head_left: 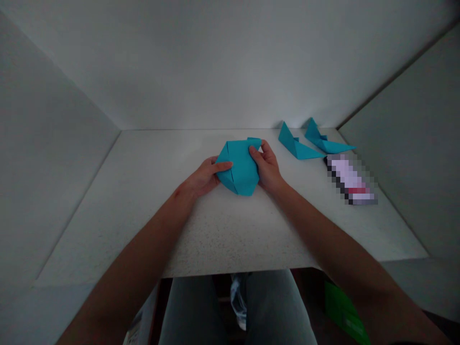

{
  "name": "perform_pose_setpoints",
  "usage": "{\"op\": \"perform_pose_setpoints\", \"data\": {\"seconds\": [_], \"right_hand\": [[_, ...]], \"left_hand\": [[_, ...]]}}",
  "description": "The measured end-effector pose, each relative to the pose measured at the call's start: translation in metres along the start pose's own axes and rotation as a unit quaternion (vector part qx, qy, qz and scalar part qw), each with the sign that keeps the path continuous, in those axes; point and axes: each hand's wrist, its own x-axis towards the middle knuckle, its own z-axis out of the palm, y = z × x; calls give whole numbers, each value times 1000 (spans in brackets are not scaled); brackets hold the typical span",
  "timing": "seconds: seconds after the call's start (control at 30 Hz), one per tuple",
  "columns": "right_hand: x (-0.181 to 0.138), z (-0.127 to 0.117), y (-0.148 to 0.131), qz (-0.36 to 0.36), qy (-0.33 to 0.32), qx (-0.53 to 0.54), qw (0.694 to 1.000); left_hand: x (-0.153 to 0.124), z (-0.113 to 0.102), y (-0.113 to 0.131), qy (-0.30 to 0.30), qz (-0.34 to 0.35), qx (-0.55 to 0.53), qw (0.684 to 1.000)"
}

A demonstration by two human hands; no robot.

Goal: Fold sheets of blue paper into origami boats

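Note:
Between my two hands is a sheet of blue folded paper (242, 167), held above the middle of the table. Creased flaps show along its left side, and a small fold sticks up at its top right corner. My left hand (208, 175) grips the left edge, thumb flat on top and fingers underneath. My right hand (266, 165) pinches the right edge near that upper corner, its thumb on the face and its fingers behind. The paper hides some fingertips of both hands.
Two blue folded paper boats (299, 146) (325, 141) stand at the back right by the wall. A phone-like object (352, 182), blurred out, lies in front of them. White walls enclose the white table (143, 191) at the back and sides. Below its front edge is a green object (345, 311).

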Motion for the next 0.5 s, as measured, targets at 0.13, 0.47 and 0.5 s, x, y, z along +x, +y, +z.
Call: {"op": "perform_pose_setpoints", "data": {"seconds": [0.13,0.47,0.5], "right_hand": [[-2,1,-4,-17,7,29,999],[-4,1,-1,31,-39,42,998],[-5,2,-1,36,-47,45,997]], "left_hand": [[0,2,2,36,9,-12,999],[-2,1,4,25,34,-33,999],[-2,0,4,9,27,-34,999]]}}
